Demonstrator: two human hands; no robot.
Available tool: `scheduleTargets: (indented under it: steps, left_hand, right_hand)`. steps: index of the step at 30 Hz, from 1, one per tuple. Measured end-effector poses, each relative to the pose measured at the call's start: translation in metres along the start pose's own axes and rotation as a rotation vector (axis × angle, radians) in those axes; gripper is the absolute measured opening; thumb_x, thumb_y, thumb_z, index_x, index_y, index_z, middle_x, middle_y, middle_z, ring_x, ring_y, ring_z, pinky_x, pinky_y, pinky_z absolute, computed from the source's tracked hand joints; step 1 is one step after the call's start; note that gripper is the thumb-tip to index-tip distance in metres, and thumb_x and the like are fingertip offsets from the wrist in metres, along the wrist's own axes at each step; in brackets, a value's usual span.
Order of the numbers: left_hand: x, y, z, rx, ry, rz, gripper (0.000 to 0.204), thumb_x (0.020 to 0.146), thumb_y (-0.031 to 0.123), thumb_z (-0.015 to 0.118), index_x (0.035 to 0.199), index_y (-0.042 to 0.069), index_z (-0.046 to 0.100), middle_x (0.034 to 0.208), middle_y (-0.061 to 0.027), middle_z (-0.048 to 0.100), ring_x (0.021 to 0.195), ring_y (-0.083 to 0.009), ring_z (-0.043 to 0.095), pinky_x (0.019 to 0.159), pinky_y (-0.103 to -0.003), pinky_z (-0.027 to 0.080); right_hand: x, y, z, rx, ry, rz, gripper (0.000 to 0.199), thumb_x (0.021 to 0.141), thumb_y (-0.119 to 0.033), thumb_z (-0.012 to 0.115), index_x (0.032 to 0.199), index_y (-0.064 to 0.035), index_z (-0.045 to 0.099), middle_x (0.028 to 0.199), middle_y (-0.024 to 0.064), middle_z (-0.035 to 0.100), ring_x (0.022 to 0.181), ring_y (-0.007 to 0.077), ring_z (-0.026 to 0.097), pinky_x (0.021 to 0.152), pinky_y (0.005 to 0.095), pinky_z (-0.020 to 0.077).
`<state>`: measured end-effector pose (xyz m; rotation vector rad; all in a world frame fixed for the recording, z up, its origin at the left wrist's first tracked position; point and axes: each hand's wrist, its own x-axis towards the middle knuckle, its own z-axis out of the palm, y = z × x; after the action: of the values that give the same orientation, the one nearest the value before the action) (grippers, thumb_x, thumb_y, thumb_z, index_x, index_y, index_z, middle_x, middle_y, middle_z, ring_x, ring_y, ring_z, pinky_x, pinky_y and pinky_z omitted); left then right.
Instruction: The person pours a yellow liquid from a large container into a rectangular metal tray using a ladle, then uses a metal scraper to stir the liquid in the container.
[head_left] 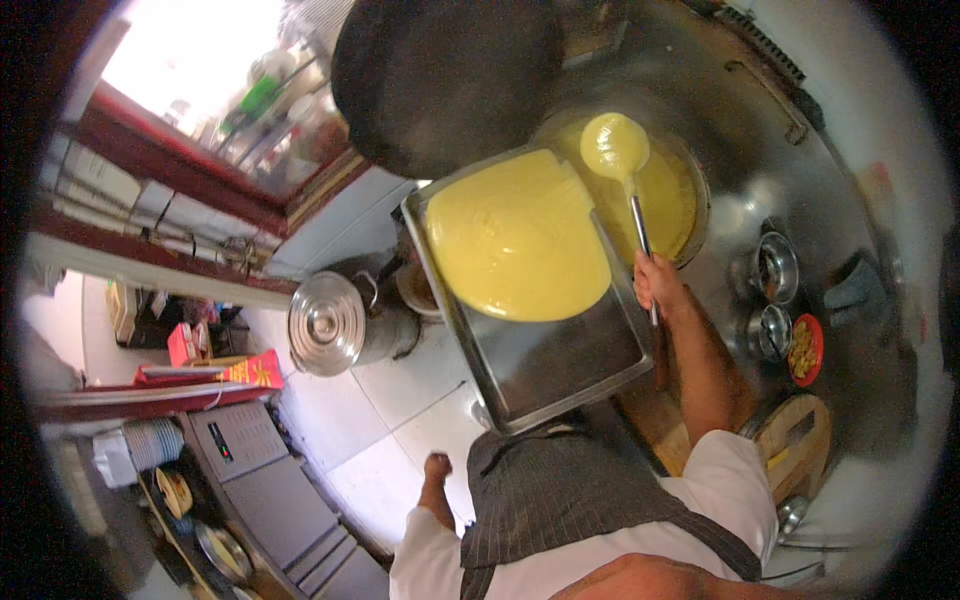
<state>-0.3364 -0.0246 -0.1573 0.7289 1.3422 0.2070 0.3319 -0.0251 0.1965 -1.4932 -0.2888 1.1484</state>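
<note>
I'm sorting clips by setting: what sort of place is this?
Probably a kitchen, perhaps a commercial one: there's a large tray of yellow mixture, a ladle in the right hand and a lidded pot.

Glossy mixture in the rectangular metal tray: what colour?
Yellow. The glossy mixture covers part of the rectangular metal tray; head view shows it best.

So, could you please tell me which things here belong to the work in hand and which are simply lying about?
Apparently in use:
ladle, held in the right hand
metal tray, partly covered with yellow mixture
round pan of yellow mixture

Apparently just lying about:
lidded pot
red dish
round wooden board
</note>
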Motion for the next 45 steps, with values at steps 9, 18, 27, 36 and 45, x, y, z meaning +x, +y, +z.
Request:
scheduleTargets:
  steps: [9,18,27,36,45]
  left_hand:
    - [-0.029,0.200,0.135,0.393,0.363,0.622,0.012,0.079,0.004,0.049,0.088,-0.001,0.055,0.074,-0.0103,0.061,0.066,-0.0167,0.059,0.063,-0.029,0.048]
    - [-0.151,0.366,0.320,-0.154,-0.720,0.254,0.038,0.091,0.023,0.046,0.122,0.006,0.033,0.099,-0.0085,0.054,0.081,-0.0186,0.057,0.066,-0.033,0.050]
    - [-0.135,0.365,0.287,0.081,-0.582,0.222,0.039,0.088,0.004,0.040,0.125,0.005,0.027,0.076,-0.0069,0.048,0.053,-0.0143,0.047,0.046,-0.028,0.043]
    - [-0.111,0.385,0.225,0.287,-0.613,0.227,0.020,0.086,0.006,0.043,0.102,-0.004,0.038,0.070,-0.0086,0.049,0.050,-0.0148,0.046,0.042,-0.030,0.040]
    - [-0.115,0.398,0.218,0.535,-0.717,0.309,0.010,0.084,0.009,0.043,0.088,0.002,0.037,0.060,-0.0074,0.045,0.047,-0.0176,0.044,0.041,-0.032,0.038]
  right_hand:
    - [-0.026,0.037,0.089,-0.921,0.410,-0.378,0.033,0.085,-0.029,0.052,0.081,0.0034,0.049,0.068,0.0229,0.054,0.066,0.0411,0.054,0.059,0.0470,0.0406]
    - [-0.015,0.069,0.146,0.162,-0.152,0.111,0.031,0.088,-0.034,0.048,0.074,-0.0059,0.049,0.053,0.0030,0.046,0.038,0.0133,0.045,0.035,0.0248,0.0372]
    - [-0.022,0.137,0.101,-0.218,0.303,-0.091,0.026,0.088,-0.021,0.050,0.106,-0.0027,0.052,0.084,0.0055,0.055,0.060,0.0123,0.055,0.051,0.0255,0.0465]
    - [-0.120,0.268,0.041,0.175,0.787,0.260,0.042,0.087,-0.026,0.049,0.121,-0.0029,0.038,0.110,0.0142,0.049,0.092,0.0270,0.051,0.077,0.0414,0.0428]
    - [-0.080,0.293,0.065,-0.536,0.947,0.480,0.044,0.088,-0.025,0.047,0.121,0.0037,0.039,0.105,0.0180,0.050,0.086,0.0278,0.053,0.071,0.0404,0.0467]
